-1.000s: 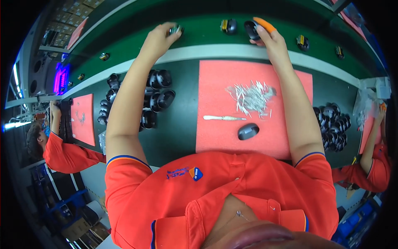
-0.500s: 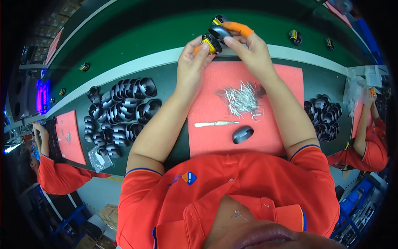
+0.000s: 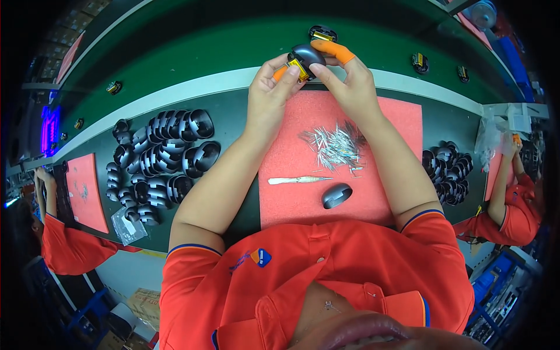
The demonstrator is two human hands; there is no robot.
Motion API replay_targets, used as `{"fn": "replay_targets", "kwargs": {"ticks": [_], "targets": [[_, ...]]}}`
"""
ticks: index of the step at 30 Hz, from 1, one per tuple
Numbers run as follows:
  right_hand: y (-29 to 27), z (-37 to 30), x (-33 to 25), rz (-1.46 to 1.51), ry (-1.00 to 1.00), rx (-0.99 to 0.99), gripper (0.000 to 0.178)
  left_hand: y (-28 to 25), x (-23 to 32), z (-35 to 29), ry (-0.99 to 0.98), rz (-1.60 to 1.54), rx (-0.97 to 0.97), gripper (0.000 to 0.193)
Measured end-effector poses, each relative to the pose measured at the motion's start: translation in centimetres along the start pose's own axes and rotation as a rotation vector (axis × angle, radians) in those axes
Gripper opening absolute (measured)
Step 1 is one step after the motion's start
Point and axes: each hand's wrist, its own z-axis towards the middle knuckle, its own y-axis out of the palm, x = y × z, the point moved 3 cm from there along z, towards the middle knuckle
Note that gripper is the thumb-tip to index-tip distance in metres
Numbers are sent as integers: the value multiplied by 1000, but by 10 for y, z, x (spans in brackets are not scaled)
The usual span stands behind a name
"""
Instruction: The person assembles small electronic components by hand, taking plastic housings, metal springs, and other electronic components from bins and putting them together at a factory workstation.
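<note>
My left hand (image 3: pixel 273 84) is closed around a black unit with a yellow block (image 3: pixel 298 69) on it, an orange cover on one of its fingers. In my right hand (image 3: pixel 348 79) is a dark, glossy rounded shell (image 3: pixel 308 54), held against the top of that unit; whether the two are joined I cannot tell. Orange also covers a right fingertip. Below the hands, a pink foam mat (image 3: pixel 385 201) carries a heap of thin metal pins (image 3: pixel 335 146), a slim pale-handled tool (image 3: pixel 297 180) and one dark oval shell (image 3: pixel 336 196).
Rows of dark shells (image 3: pixel 166 146) stand left of the mat, with more shells (image 3: pixel 448 172) to the right. Beyond lies a green belt (image 3: pixel 204 58) with several units, one (image 3: pixel 322 34) just behind my hands. A clear bag (image 3: pixel 128 226) lies left. Co-workers sit on both sides.
The dark shell has come down and now rests over the unit in my left hand, where it was tilted and partly apart before. The whole view has shifted slightly.
</note>
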Motion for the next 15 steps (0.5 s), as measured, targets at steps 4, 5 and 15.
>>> {"fn": "replay_targets", "kwargs": {"ticks": [4,5,15], "targets": [[0,0,-4,-49,-46,18,39,1,0,0,2,20,-14,38],[0,0,-4,-28,-55,43,38,1,0,-1,-1,22,-16,37],[-3,-1,0,-46,-55,61,37,1,-2,-1,1,26,-5,37]]}}
